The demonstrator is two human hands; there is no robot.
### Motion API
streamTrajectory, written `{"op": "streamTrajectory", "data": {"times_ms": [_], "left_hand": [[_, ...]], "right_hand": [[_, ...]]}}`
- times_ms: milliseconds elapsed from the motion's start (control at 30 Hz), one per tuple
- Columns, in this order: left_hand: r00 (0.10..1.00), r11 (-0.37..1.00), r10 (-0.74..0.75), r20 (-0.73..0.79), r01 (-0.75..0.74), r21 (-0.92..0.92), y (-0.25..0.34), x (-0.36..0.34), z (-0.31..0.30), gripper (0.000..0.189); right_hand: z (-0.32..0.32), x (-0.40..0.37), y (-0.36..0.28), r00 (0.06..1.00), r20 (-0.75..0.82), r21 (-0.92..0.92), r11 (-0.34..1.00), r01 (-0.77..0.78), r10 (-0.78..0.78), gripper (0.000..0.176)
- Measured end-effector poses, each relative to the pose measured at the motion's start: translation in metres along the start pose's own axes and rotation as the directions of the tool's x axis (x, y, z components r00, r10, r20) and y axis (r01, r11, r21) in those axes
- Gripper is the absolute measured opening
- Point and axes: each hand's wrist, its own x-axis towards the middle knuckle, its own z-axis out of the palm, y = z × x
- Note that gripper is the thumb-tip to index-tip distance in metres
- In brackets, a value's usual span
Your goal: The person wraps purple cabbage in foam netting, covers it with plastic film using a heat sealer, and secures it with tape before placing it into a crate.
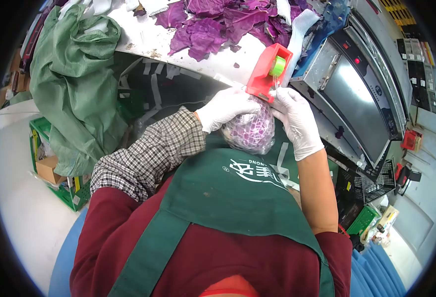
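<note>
A red cabbage (250, 131), wrapped in clear film with a white foam net, is held close to the apron at the table's edge. Gloved in white, my left hand (228, 108) is closed around its upper left side. Just above the cabbage stands a red tape dispenser (258, 74) with a green-cored tape roll (278, 66). My right hand (297, 119), also gloved, has its thumb and fingers pinched together beside the dispenser's near end. A clear strip of tape (277, 85) runs from the roll down to these fingertips.
Loose purple cabbage leaves (203, 37) lie on the white table (144, 37). A green woven sack (74, 89) hangs at the left above a green crate (74, 198). To the right stands a wrapping machine (354, 89) with a lit red light. Black crates (379, 180) sit below it.
</note>
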Motion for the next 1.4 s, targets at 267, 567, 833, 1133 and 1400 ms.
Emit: {"op": "streamTrajectory", "data": {"times_ms": [267,567,833,1133,1400], "left_hand": [[0.987,0.993,-0.081,0.141,0.092,-0.077,0.004,0.011,-0.009,0.036],[0.918,0.993,-0.110,0.381,0.085,0.081,0.011,0.023,-0.020,0.035],[0.912,0.987,-0.161,0.376,0.144,0.073,0.011,0.025,-0.016,0.032],[0.927,0.986,-0.153,0.343,0.165,-0.004,0.005,0.023,-0.018,0.031],[0.939,0.975,-0.125,0.321,0.177,-0.136,0.012,0.010,-0.010,0.037]], "right_hand": [[0.022,-0.039,0.017,0.972,0.061,-0.128,0.964,0.234,-0.228,0.013],[0.013,-0.040,0.058,0.947,-0.053,-0.243,0.924,0.295,-0.316,0.025],[0.008,-0.040,0.072,0.914,-0.117,-0.362,0.874,0.324,-0.387,0.027],[0.012,-0.044,0.070,0.827,-0.012,-0.649,0.633,0.421,-0.562,0.017],[0.008,-0.046,0.058,0.799,0.065,-0.691,0.550,0.468,-0.598,0.017]]}}
